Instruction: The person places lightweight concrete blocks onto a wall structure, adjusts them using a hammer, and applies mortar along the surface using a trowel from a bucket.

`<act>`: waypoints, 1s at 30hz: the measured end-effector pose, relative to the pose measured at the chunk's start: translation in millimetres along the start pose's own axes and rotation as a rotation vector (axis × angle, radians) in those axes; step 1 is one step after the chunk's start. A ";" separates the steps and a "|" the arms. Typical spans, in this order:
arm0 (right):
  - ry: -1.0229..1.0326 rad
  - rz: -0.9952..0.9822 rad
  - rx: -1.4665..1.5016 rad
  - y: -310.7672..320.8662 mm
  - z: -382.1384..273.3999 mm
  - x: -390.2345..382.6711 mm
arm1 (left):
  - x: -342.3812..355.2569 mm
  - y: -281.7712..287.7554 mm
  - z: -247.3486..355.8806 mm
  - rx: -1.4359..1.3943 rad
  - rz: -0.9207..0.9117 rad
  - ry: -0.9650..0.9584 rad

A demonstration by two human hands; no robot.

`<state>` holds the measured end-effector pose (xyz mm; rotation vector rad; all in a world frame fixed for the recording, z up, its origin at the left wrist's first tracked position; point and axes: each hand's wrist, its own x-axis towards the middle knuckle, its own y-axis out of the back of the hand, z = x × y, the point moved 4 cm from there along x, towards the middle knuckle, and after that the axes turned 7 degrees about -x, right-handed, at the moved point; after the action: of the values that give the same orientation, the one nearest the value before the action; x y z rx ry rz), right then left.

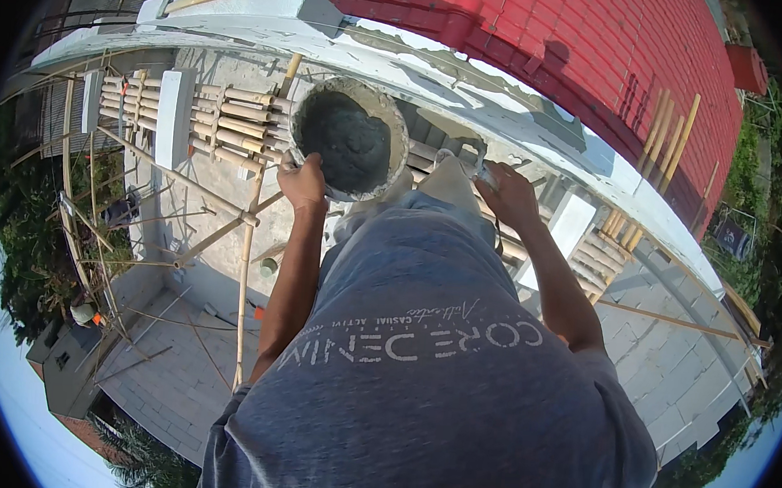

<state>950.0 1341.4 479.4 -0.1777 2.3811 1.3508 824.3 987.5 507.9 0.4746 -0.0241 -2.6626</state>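
My left hand (303,181) is closed on the near left rim of a round bucket (398,158), its thumb over the edge. Wet grey mortar (348,141) lies in the bucket, and dried mortar crusts its rim. To the right, my right hand (508,195) is closed around a mortar-smeared hand tool (478,149) with a bent grey neck, like a trowel. The tool's handle is mostly hidden in my fingers. Just beyond both hands runs the pale block wall (527,117), with patches of grey mortar along its top.
Bamboo poles (237,111) form a platform below, with a white block (175,120) on the left and another white block (566,229) on the right. A long white block (253,8) sits on the wall. Red roof tiles (604,50) lie beyond. Bamboo scaffolding (245,279) stands left.
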 end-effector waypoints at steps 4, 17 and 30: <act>0.197 -0.106 -0.272 34.3 -80.9 56.0 | -0.4 -6.4 -1.9 0.144 -0.071 -0.006; 0.098 -0.701 0.436 -17.8 -67.7 104.2 | 2.9 -2.9 4.4 0.179 -0.041 0.037; -0.105 -0.311 1.100 -57.1 -115.4 146.9 | 10.7 47.7 -11.9 -0.060 0.191 0.127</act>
<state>801.1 1225.9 428.0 -0.1362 2.4963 -0.1668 838.9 940.5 497.6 0.5901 0.0458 -2.4357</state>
